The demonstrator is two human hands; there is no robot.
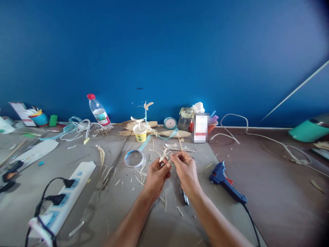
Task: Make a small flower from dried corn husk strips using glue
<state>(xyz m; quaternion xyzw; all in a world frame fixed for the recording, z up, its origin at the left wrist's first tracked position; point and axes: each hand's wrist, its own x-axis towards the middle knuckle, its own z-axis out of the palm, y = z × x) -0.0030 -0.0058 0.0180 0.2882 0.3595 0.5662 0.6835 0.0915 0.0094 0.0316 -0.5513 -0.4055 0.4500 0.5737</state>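
Note:
My left hand (pixel 157 175) and my right hand (pixel 185 169) meet over the middle of the grey table (pixel 115 219), both pinched shut on a small pale straw piece (pixel 166 158) held between their fingertips. Thin straw strips stick out of the pinch. A roll of clear tape (pixel 134 158) lies just left of my left hand. A dark pen-like tool (pixel 184 198) lies on the table under my right wrist. A blue glue gun (pixel 224 180) rests to the right of my right hand.
A white power strip (pixel 65 199) with black plugs lies front left. At the back stand a water bottle (pixel 99 111), a yellow cup (pixel 140 133) with a straw figure, a ribbon roll (pixel 170 122) and a glass jar (pixel 185 119). Straw scraps litter the table.

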